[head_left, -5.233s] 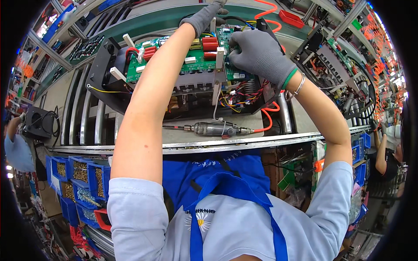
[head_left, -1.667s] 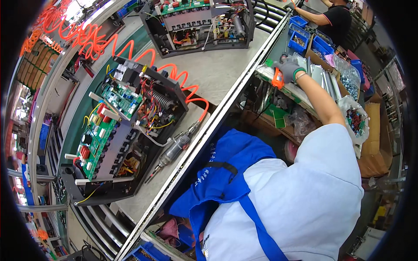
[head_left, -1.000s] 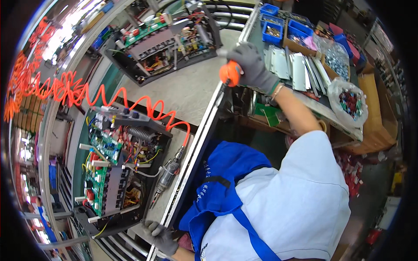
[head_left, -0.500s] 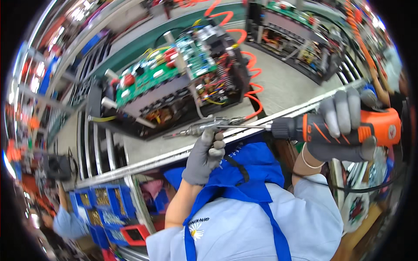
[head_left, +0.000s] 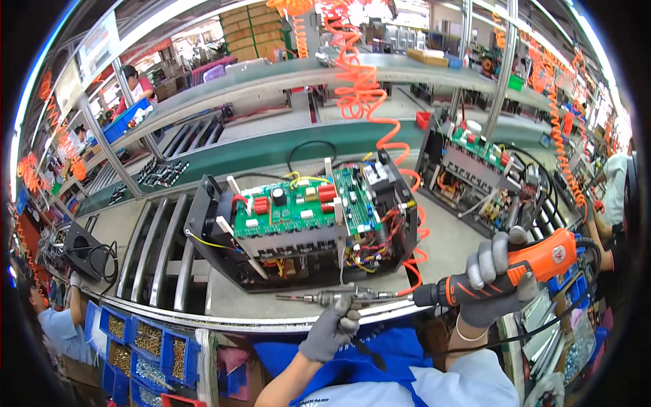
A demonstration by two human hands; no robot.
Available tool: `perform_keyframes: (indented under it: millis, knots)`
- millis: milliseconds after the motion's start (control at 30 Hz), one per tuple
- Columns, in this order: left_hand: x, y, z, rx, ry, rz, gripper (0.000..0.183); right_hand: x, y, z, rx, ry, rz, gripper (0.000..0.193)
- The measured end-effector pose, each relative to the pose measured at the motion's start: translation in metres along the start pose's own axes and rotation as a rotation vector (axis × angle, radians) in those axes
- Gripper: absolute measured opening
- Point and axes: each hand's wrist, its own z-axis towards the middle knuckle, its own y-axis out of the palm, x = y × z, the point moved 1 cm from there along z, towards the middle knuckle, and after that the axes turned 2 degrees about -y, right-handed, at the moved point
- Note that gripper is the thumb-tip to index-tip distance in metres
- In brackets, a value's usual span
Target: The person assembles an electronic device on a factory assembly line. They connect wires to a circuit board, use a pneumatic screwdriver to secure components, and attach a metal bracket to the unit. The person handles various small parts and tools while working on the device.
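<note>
My right hand (head_left: 498, 275), gloved in grey, is wrapped round an orange and black electric screwdriver (head_left: 550, 256). Its long thin bit points left toward my left hand (head_left: 332, 331), also gloved. The left fingers are curled together near the bit's tip; whatever is between them is too small to make out. Just beyond them a slim metal air tool (head_left: 308, 297) lies on the bench, joined to an orange coiled hose (head_left: 424, 254). Behind it stands an open black chassis (head_left: 224, 261) with a green circuit board (head_left: 288, 209) on top, white posts and coloured wires.
A second open chassis (head_left: 468, 173) stands at the right. Metal rollers (head_left: 159, 247) run along the left, near a black panel with a cable (head_left: 88, 251). Blue bins of screws (head_left: 146, 339) sit at lower left. A co-worker's arm (head_left: 73, 308) is at far left.
The view has tilted up, showing more of the far shelf and hoses, and the chassis appear lower. My hands keep the same holds, the screwdriver angled a little more upward at its rear.
</note>
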Motion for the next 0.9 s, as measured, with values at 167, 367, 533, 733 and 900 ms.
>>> perform_keyframes:
  millis: [167, 367, 533, 733, 900]
  knots:
    - [-0.003, -0.008, 0.006, 0.045, -0.067, -0.147, 0.019, 0.022, -0.001, -0.002, 0.108, 0.005, -0.113, 0.068]
    - [0.009, 0.019, -0.006, -0.033, 0.084, 0.440, 0.049, 0.033, 0.004, 0.006, 0.069, 0.069, -0.092, 0.058]
    - [0.029, 0.059, -0.001, 0.155, 0.120, 0.906, 0.072, 0.014, 0.018, 0.060, -0.051, -0.104, -0.170, 0.049]
    - [0.105, 0.179, 0.037, 0.192, 0.596, 1.415, 0.042, 0.012, 0.013, 0.123, -0.055, -0.060, -0.476, 0.017]
    - [0.145, 0.209, 0.119, 0.260, 0.691, 2.646, 0.060, 0.059, 0.038, 0.133, -0.177, -0.079, -0.552, 0.034]
